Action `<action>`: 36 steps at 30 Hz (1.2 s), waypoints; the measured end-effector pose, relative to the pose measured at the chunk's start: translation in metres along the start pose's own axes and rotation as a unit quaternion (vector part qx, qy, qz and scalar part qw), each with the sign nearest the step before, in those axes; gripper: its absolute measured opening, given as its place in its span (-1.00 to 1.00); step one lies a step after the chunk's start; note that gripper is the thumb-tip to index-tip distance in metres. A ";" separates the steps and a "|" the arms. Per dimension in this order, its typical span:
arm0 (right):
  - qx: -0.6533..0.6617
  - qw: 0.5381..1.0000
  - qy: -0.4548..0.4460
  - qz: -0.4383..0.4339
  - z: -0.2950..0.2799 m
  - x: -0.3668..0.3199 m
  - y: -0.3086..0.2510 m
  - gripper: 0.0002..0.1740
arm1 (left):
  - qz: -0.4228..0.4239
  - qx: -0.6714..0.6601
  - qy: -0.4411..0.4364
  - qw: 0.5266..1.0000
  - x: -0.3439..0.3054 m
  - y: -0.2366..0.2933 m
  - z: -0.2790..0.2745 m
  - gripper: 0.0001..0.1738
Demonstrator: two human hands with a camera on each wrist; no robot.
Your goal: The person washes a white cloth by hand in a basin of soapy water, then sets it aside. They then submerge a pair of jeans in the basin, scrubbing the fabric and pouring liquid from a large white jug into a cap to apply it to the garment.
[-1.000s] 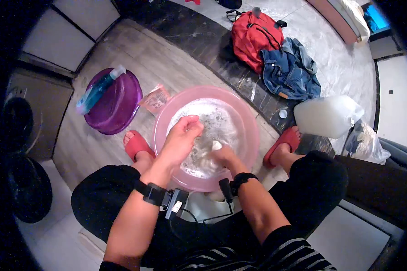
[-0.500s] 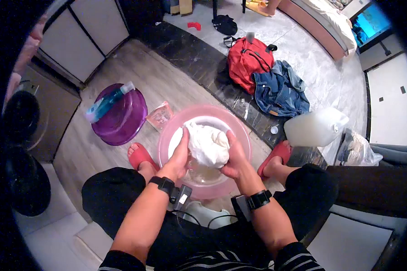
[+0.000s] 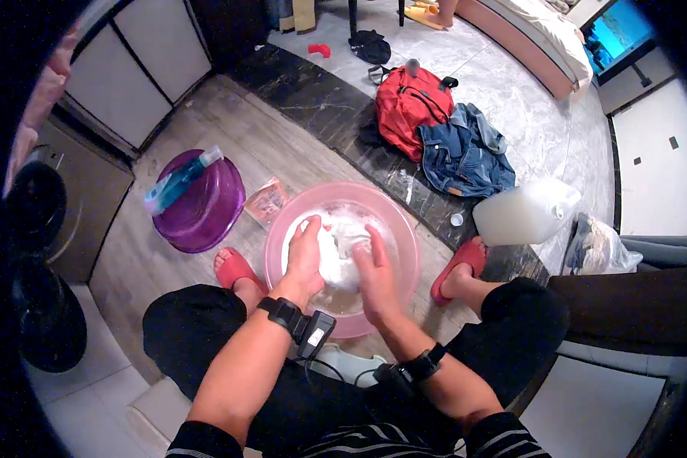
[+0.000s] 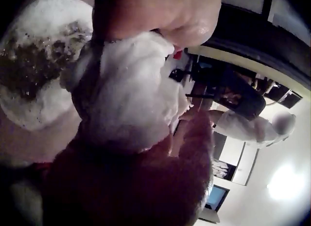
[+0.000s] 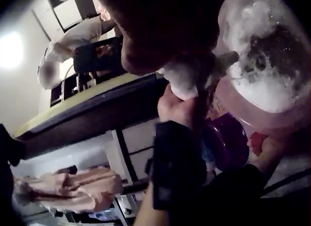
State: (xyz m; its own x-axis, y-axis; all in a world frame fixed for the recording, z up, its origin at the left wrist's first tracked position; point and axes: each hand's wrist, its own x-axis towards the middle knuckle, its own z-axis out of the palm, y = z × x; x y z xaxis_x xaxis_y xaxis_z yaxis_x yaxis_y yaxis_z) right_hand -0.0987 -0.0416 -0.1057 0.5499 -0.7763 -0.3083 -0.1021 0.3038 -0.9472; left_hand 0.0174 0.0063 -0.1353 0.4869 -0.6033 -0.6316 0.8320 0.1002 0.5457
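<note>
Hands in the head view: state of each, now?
Left hand: fingers curled over the white cloth, gripping it.
Right hand: open, fingers straight, pressing on the same cloth.

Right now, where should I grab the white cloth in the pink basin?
Take the white cloth by its bunched middle, from above, a hand on either side. It lies heaped at the centre of the pink basin, with the left hand and right hand on its sides.
</note>
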 end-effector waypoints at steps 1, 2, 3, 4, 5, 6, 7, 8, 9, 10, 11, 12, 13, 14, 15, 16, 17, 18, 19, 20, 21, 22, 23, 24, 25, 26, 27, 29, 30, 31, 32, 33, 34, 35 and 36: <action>-0.057 0.995 -0.001 -0.082 0.002 -0.004 0.007 -0.44 | -0.036 -0.004 -0.018 0.999 -0.001 -0.001 0.001 -0.56; -0.121 0.981 -0.012 -0.152 0.000 -0.006 0.008 -0.43 | -0.071 -0.009 -0.036 0.997 -0.002 -0.003 0.001 -0.47; -0.183 0.958 -0.023 -0.219 -0.001 -0.007 0.008 -0.41 | -0.107 -0.013 -0.053 0.993 -0.003 -0.005 0.002 -0.38; -0.244 0.927 -0.033 -0.283 -0.003 -0.008 0.009 -0.39 | -0.142 -0.003 -0.052 0.988 -0.006 -0.008 0.002 -0.36; -0.254 0.921 -0.026 -0.293 -0.004 -0.006 0.012 -0.41 | -0.178 0.006 -0.052 0.983 -0.008 -0.013 0.002 -0.33; -0.277 0.909 -0.026 -0.311 -0.006 -0.006 0.009 -0.43 | -0.214 0.015 -0.052 0.975 -0.011 -0.019 0.003 -0.31; -0.300 0.895 -0.028 -0.330 -0.008 -0.005 0.002 -0.45 | -0.200 0.055 -0.017 0.978 -0.020 -0.018 0.011 -0.22; -0.323 0.879 -0.029 -0.349 -0.009 -0.002 -0.003 -0.46 | -0.187 0.072 -0.005 0.980 -0.028 -0.013 0.019 -0.24; -0.314 0.885 -0.030 -0.343 -0.010 0.001 -0.003 -0.49 | -0.175 0.089 0.008 0.981 -0.038 -0.005 0.028 -0.26; -0.304 0.891 -0.030 -0.337 -0.010 0.005 -0.002 -0.52 | -0.162 0.106 0.022 0.981 -0.042 -0.002 0.032 -0.29; -0.292 0.897 -0.030 -0.331 -0.009 0.008 -0.002 -0.54 | -0.143 0.102 -0.007 0.984 -0.036 -0.008 0.026 -0.32; -0.301 0.891 -0.024 -0.340 -0.007 0.010 -0.002 -0.59 | -0.123 0.099 -0.036 0.987 -0.023 -0.021 0.013 -0.36; -0.310 0.884 -0.019 -0.348 -0.005 0.010 -0.002 -0.63 | -0.103 0.095 -0.065 0.988 -0.011 -0.031 0.002 -0.40; -0.312 0.890 -0.009 -0.332 -0.005 0.012 -0.001 -0.66 | -0.100 0.129 -0.038 0.986 -0.003 -0.039 -0.007 -0.42; -0.313 0.896 0.000 -0.315 -0.004 0.013 0.000 -0.70 | -0.097 0.161 -0.012 0.982 0.001 -0.040 -0.009 -0.45; -0.306 0.912 0.014 -0.272 -0.004 0.017 0.007 -0.72 | -0.095 0.193 0.013 0.976 0.003 -0.043 -0.011 -0.48; -0.298 0.926 0.027 -0.229 -0.006 0.020 0.012 -0.74 | -0.084 0.221 0.034 0.971 0.004 -0.046 -0.013 -0.47; -0.277 0.942 0.032 -0.186 -0.007 0.023 0.015 -0.73 | -0.072 0.248 0.054 0.964 -0.003 -0.040 -0.005 -0.47; -0.254 0.956 0.036 -0.142 -0.008 0.025 0.018 -0.72 | -0.061 0.275 0.075 0.956 -0.009 -0.035 0.001 -0.47; -0.231 0.967 0.041 -0.098 -0.008 0.028 0.020 -0.70 | -0.055 0.301 0.064 0.950 -0.014 -0.030 0.006 -0.45; -0.192 0.979 0.036 -0.051 -0.009 0.029 0.016 -0.69 | -0.049 0.327 0.053 0.942 -0.018 -0.025 0.011 -0.43; -0.151 0.988 0.032 -0.005 -0.010 0.029 0.010 -0.67 | -0.043 0.352 0.042 0.934 -0.023 -0.020 0.016 -0.41; -0.109 0.993 0.028 0.042 -0.012 0.029 0.005 -0.65 | -0.024 0.392 0.034 0.919 -0.029 -0.015 0.021 -0.42; -0.013 0.995 0.011 0.094 -0.016 0.033 0.007 -0.61 | -0.005 0.432 0.024 0.901 -0.035 -0.009 0.026 -0.44; 0.083 0.986 -0.006 0.143 -0.020 0.039 0.016 -0.58 | 0.015 0.471 0.015 0.882 -0.037 -0.006 0.029 -0.46; 0.178 0.965 -0.024 0.190 -0.024 0.046 0.023 -0.53 | 0.003 0.396 0.018 0.918 -0.036 -0.006 0.031 -0.48; 0.239 0.948 -0.057 0.201 -0.028 0.052 0.030 -0.63 | -0.009 0.320 0.020 0.947 -0.033 -0.006 0.032 -0.49; 0.303 0.935 -0.009 0.184 -0.027 0.049 0.022 -0.63 | -0.014 0.202 0.001 0.979 -0.016 -0.012 0.016 -0.52; 0.335 0.926 0.015 0.174 -0.025 0.048 0.015 -0.63 | 0.003 0.181 0.010 0.984 -0.017 -0.007 0.019 -0.53; 0.381 0.907 -0.047 0.174 -0.027 0.047 0.004 -0.62 | 0.020 0.159 0.019 0.987 -0.019 0.000 0.023 -0.53; 0.366 0.918 -0.048 0.145 -0.028 0.050 0.006 -0.61 | 0.037 0.137 0.027 0.990 -0.020 0.005 0.026 -0.53; 0.350 0.928 -0.048 0.116 -0.030 0.054 0.015 -0.60 | 0.069 0.142 0.042 0.987 -0.019 0.007 0.025 -0.53; 0.333 0.938 -0.048 0.086 -0.031 0.058 0.021 -0.59 | 0.100 0.164 0.038 0.981 -0.017 0.010 0.022 -0.54; 0.324 0.940 -0.044 0.099 -0.034 0.060 0.028 -0.60 | 0.131 0.185 0.035 0.973 -0.015 0.012 0.020 -0.55; 0.314 0.942 -0.041 0.112 -0.034 0.058 0.027 -0.60 | 0.162 0.206 0.032 0.964 -0.014 0.013 0.017 -0.55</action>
State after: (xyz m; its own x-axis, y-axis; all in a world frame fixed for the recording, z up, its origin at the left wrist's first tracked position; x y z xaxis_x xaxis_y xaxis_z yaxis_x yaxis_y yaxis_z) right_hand -0.0973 -0.0970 -0.1526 0.6374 -0.6164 -0.4623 0.2727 0.7416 -0.6129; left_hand 0.0171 0.0027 -0.1094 0.7298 -0.5425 -0.4160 0.4629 -0.0556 0.8847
